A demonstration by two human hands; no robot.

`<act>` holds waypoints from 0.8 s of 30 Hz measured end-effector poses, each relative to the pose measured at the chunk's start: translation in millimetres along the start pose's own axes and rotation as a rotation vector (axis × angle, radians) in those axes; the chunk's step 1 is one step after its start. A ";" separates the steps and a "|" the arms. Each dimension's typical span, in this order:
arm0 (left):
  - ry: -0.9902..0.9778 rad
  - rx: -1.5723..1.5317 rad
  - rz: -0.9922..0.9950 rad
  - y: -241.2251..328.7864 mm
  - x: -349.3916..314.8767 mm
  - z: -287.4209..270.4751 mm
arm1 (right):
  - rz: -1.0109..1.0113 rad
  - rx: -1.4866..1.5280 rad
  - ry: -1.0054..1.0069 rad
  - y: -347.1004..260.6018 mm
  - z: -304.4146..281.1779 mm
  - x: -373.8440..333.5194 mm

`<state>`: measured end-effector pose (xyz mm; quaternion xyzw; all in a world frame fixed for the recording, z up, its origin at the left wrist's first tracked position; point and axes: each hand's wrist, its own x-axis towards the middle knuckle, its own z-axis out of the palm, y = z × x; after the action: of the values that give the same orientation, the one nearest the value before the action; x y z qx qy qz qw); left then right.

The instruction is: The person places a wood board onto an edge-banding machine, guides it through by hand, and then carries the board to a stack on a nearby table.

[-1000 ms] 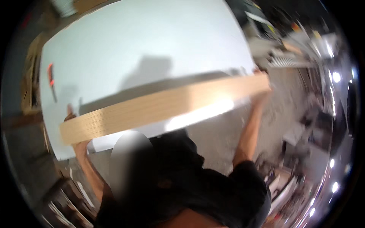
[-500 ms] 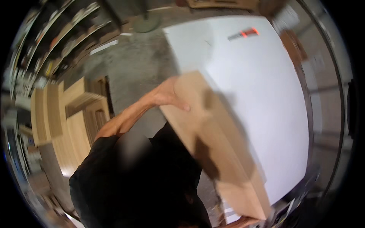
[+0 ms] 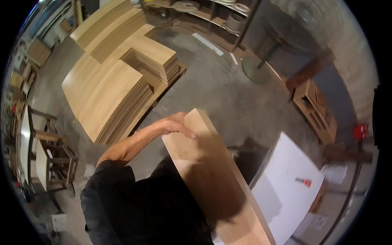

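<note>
My left hand [image 3: 177,124] is closed around the far end of a long, thick wood-grain board [image 3: 204,163], its thumb lying on the broad upper face. The board runs slantwise from that grip down to the lower edge of the view, in front of my dark-sleeved body. Its near end passes out of the picture, and my right hand is not visible. On the right, beyond the board, lies a white tabletop [image 3: 286,200], which the board partly covers from view. A small orange and dark tool [image 3: 304,182] rests on that surface.
Stacks of wood-grain panels [image 3: 110,90] sit at the far left on a low base. A pedestal fan [image 3: 286,36] with a round foot stands at the far right, near a wooden crate [image 3: 314,108]. Shelving [image 3: 216,16] lines the back; wooden furniture [image 3: 51,159] is at left.
My view has swung left, bringing the panel stacks toward the middle and the white table to the lower right. The left hand keeps its grip on the board; my right hand has left the picture.
</note>
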<state>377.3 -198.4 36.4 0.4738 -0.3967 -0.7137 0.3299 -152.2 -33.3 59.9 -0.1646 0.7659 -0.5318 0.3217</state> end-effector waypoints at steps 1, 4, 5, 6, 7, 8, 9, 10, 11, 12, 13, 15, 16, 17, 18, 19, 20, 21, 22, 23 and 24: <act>0.038 0.018 0.014 36.0 -9.3 -51.8 | 0.017 0.026 -0.045 -6.2 38.0 -8.6; 0.194 -0.003 -0.129 16.6 6.6 -127.3 | 0.019 -0.055 -0.108 -63.2 98.6 2.9; 0.216 -0.024 -0.111 35.4 7.4 -141.8 | 0.021 -0.067 -0.139 -80.5 115.8 12.6; 0.276 -0.068 -0.085 54.5 -1.7 -150.2 | 0.027 -0.085 -0.171 -95.1 130.1 22.6; 0.336 -0.109 -0.060 66.3 -7.3 -160.2 | 0.024 -0.094 -0.205 -109.7 148.4 36.4; 0.397 -0.116 -0.045 62.7 -4.0 -177.6 | 0.024 -0.106 -0.255 -122.3 164.7 47.8; 0.455 -0.120 -0.035 62.1 0.3 -193.1 | 0.026 -0.117 -0.291 -133.7 183.5 60.2; 0.465 -0.189 -0.005 65.0 5.1 -206.1 | 0.030 -0.125 -0.335 -143.4 205.8 74.1; 0.474 -0.263 0.022 65.4 11.1 -211.7 | 0.034 -0.133 -0.384 -153.0 230.4 89.9; 0.521 -0.315 0.026 70.3 11.6 -217.3 | 0.039 -0.121 -0.452 -161.7 262.6 108.8; 0.543 -0.336 0.020 70.3 11.4 -225.5 | 0.064 -0.104 -0.525 -166.2 294.6 131.2; 0.632 -0.334 -0.076 83.3 24.1 -243.6 | 0.027 -0.118 -0.517 -183.4 379.9 123.1; 0.736 -0.332 -0.032 94.2 35.1 -243.2 | -0.013 -0.213 -0.576 -191.2 416.4 124.5; 0.760 -0.356 -0.030 92.9 40.2 -251.1 | -0.074 -0.327 -0.654 -204.0 452.0 130.7; 0.808 -0.362 -0.019 88.6 47.9 -260.5 | -0.085 -0.344 -0.672 -203.7 482.2 160.9; 0.855 -0.364 -0.013 88.9 55.6 -267.2 | -0.135 -0.431 -0.770 -197.7 514.1 203.6; 0.842 -0.435 -0.042 97.8 61.3 -271.1 | -0.187 -0.522 -0.881 -202.6 545.7 234.5; 0.859 -0.445 -0.047 104.3 67.1 -273.5 | -0.172 -0.561 -0.875 -217.6 582.6 230.7; 0.900 -0.465 -0.123 119.1 73.1 -271.4 | -0.137 -0.601 -0.859 -235.6 617.6 225.2; 0.936 -0.499 -0.169 124.8 78.5 -275.4 | -0.175 -0.593 -0.886 -244.0 647.1 237.2; 1.061 -0.367 -0.038 124.9 88.2 -274.4 | -0.210 -0.572 -0.923 -245.7 689.4 250.3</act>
<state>617.1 -401.1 44.7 0.7097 -0.0369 -0.4407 0.5485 101.2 -764.0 49.8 -0.5367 0.6389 -0.2046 0.5117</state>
